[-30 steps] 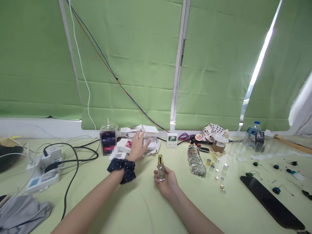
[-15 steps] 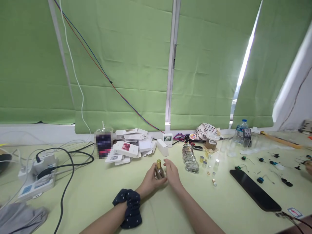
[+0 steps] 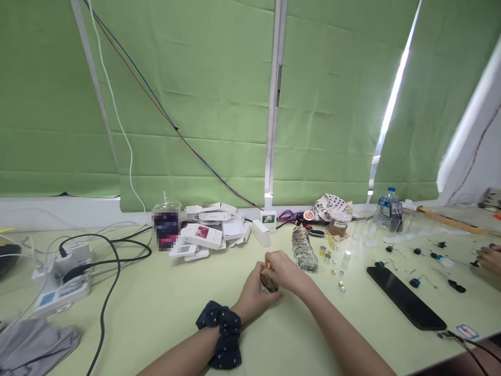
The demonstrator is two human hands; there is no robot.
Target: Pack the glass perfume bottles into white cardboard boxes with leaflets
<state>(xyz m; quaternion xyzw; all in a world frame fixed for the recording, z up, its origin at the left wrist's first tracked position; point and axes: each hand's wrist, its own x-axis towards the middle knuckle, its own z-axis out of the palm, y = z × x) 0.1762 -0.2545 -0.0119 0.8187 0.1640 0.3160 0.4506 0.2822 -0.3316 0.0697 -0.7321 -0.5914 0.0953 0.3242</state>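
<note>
A small clear glass bottle (image 3: 269,284) with a gold top is held low over the pale green table (image 3: 164,308). My left hand (image 3: 254,295), with a dark dotted scrunchie (image 3: 222,334) on its wrist, is wrapped round the bottle's body. My right hand (image 3: 282,269) is closed over the gold top from above, its fingers hiding most of it. Both hands meet at the middle of the table.
White cartons (image 3: 213,235) are piled at the back beside a plastic cup (image 3: 166,224). A row of glass jars (image 3: 303,249), tiny vials (image 3: 332,258), a black slab (image 3: 405,297) and small pump parts lie right. Another person's hand (image 3: 491,257) shows at far right. A power strip (image 3: 62,277) and cables lie left.
My left hand left the cartons and took the bottle's body. My right hand shifted from holding the bottle to gripping its gold top. The view swung slightly right.
</note>
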